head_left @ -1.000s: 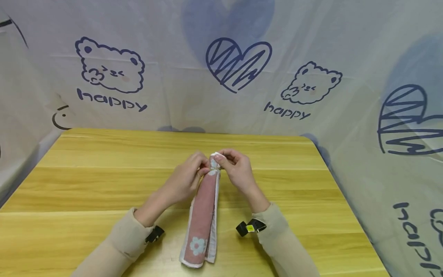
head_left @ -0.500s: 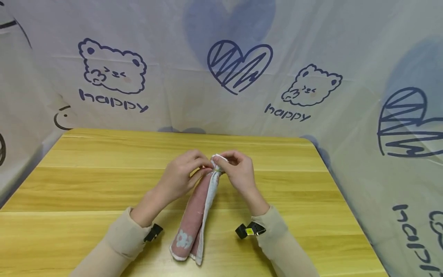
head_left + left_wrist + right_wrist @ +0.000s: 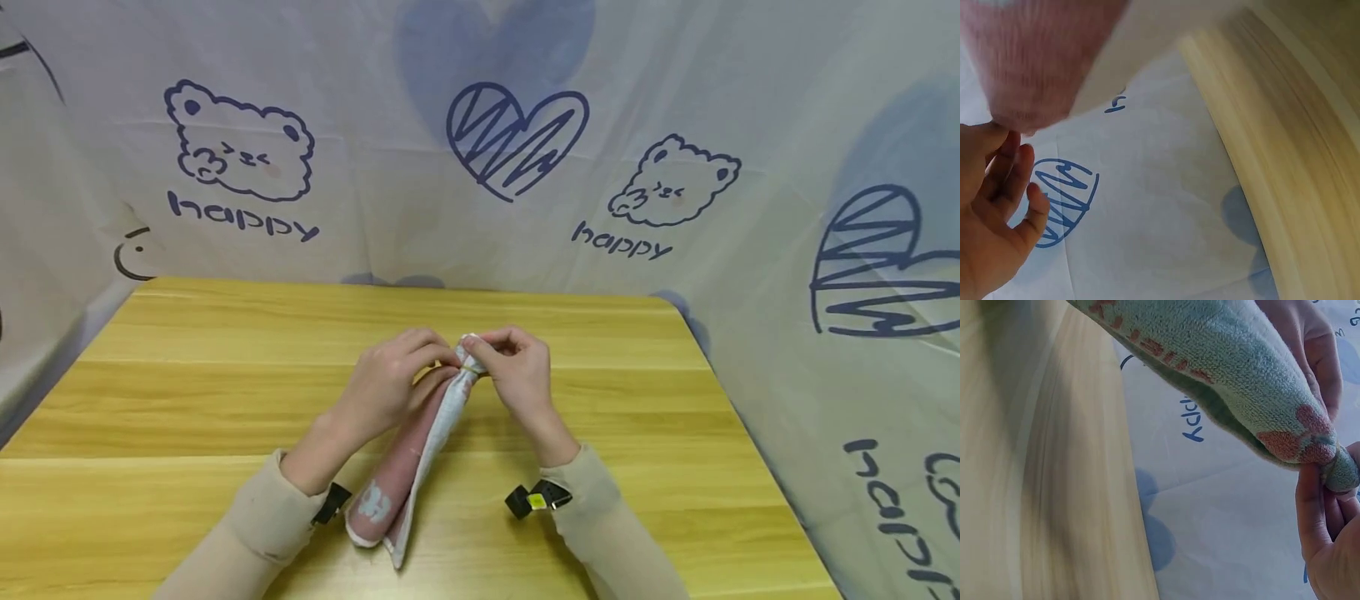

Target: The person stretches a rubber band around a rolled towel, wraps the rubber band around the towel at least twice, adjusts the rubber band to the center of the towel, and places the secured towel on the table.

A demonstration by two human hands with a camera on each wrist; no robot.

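Observation:
A rolled towel, pink on one face and pale with pink marks on the other, hangs slanting down toward the lower left in the head view. Near its top end a thin yellowish band cinches it into a narrow neck. My left hand pinches the towel on the left side, just by the band. On the right, my right hand grips the short bunched tip above the band between thumb and fingers. In the left wrist view the pink towel face tapers down to the left fingers.
The wooden table stretches under both arms. Behind it hangs a pale cloth printed with bears, hearts and the word happy. Each wrist wears a small black camera on a strap, such as the right one.
The towel's lower end has swung left, and its body has turned so that more of the pale face shows. Both hands stay at the banded neck, the left one shifted slightly.

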